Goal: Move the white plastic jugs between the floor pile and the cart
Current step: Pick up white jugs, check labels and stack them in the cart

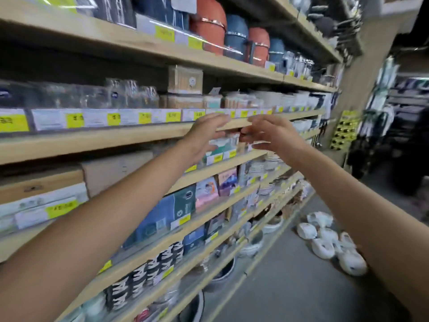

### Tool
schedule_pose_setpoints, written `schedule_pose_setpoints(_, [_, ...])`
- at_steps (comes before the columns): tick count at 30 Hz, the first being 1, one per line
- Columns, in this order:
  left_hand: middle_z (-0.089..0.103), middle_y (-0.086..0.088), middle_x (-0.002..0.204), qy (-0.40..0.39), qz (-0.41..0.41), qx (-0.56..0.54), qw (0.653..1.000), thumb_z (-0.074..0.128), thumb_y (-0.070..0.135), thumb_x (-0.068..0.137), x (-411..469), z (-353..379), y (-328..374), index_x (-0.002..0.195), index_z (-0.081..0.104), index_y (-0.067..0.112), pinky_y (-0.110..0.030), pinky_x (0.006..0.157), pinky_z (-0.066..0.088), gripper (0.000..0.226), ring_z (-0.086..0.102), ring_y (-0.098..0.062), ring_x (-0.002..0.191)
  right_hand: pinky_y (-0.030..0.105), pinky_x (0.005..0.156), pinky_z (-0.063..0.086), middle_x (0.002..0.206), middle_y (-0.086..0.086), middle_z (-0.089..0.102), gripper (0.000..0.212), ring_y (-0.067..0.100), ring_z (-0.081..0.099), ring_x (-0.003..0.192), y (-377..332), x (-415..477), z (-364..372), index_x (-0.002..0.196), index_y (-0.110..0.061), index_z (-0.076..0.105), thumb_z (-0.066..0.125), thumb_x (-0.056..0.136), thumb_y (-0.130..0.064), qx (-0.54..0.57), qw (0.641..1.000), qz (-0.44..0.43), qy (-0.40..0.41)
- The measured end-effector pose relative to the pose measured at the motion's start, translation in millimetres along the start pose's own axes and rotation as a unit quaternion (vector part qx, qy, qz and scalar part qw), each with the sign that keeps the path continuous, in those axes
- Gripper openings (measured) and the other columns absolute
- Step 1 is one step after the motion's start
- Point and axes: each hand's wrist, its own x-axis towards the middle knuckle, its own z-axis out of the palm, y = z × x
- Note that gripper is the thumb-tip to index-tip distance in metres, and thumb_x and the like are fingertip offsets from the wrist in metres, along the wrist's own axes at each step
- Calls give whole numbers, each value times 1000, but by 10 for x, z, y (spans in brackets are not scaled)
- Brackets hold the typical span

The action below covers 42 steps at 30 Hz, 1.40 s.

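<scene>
Fingers (217, 119) of left hand (204, 133) and right hand (272, 133) loosely spread, holding nothing, near shelf edge (116, 138).

Pile of white plastic jugs (329, 242): on grey floor (290, 287), lower right, near foot of shelving (267, 231). Rounded bodies, lying on sides, touching each other. Dark marks on some. Detail blurred.

Blurred frame, both bare arms stretched toward long pale wooden store shelves (92, 140), left hand (206, 133) with fingers straight at a shelf edge, right hand (271, 133) just beside it, fingers loosely bent, hold unclear, yellow price tags (75, 120) along edges, pile of white plastic jugs (323, 248) on grey floor (290, 287), lower right.
</scene>
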Motion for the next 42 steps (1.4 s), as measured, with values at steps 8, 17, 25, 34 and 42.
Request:
schedule_pose_setpoints(8, [53, 1, 113, -52, -117, -3, 992, 52, 29, 95, 1180, 770, -1307, 106, 57, 23, -31, 75, 37, 13, 52, -18, 104, 33, 79, 51, 99, 3, 72, 20, 19, 68, 90, 1462, 617, -654, 114, -14, 61, 51, 99, -22, 13, 993, 108, 43])
schedule_pose_setpoints(17, [53, 7, 99, -98, -240, 16, 966, 52, 31, 94, 2579, 2066, -2607, 84, 52, 25, -28, 69, 35, 12, 50, -12, 84, 29, 75, 48, 94, -1, 72, 13, 14, 69, 82, 3242, 1379, -1768, 106, -17, 61, 51, 99, -22, 43, 971, 225, 67])
schedule_pose_setpoints(25, [56, 8, 108, -118, -323, -1, 939, 45, 31, 96, 3808, 3545, -3398, 93, 54, 25, -31, 78, 34, 12, 51, -11, 89, 26, 67, 47, 91, -1, 71, 11, 10, 68, 73, 4620, 2005, -3040, 102, -20, 59, 49, 98, -18, 45, 949, 301, 84])
schedule_pose_setpoints(34, [53, 2, 124, -194, -351, 70, 913, 54, 30, 94, 4571, 4688, -4227, 124, 51, 21, -39, 96, 35, 32, 53, -18, 113, 33, 80, 50, 92, -4, 72, 11, 14, 68, 85, 5602, 2103, -4229, 101, -21, 59, 49, 99, -20, 29, 914, 383, 130])
schedule_pose_setpoints(42, [48, 4, 119, -271, -383, 61, 881, 61, 34, 86, 5326, 5877, -4863, 122, 49, 23, -39, 97, 32, 39, 52, -17, 109, 33, 78, 48, 86, -3, 71, 12, 16, 67, 80, 6327, 2192, -5226, 92, -22, 61, 51, 96, -17, 35, 864, 449, 225])
